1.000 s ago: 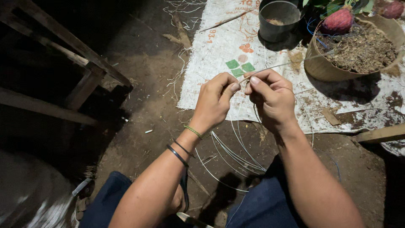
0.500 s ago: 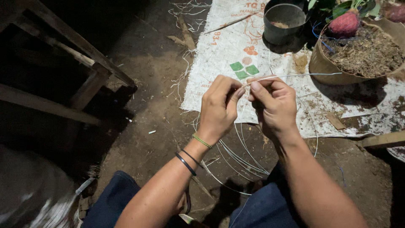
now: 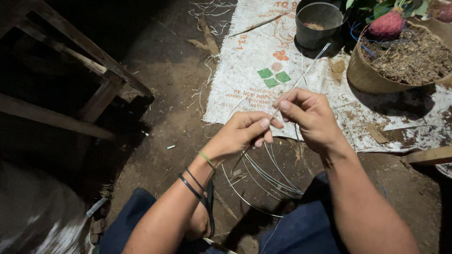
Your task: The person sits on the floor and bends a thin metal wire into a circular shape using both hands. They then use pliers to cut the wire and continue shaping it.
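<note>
A: You're drawing your hands apart now; half a second ago they were bunched together. A straight length of wire (image 3: 301,77) is now poking toward the upper right of the frame.

B: So you're feeding it out. And your grip?

A: Your left hand (image 3: 245,134) and right hand (image 3: 308,117) are both pinching the thin, shiny wire at frame centre, its coils (image 3: 263,181) hanging below.

both forearms extended forward, left hand (image 3: 245,131) and right hand (image 3: 308,115) close together, fingertips pinched
</note>
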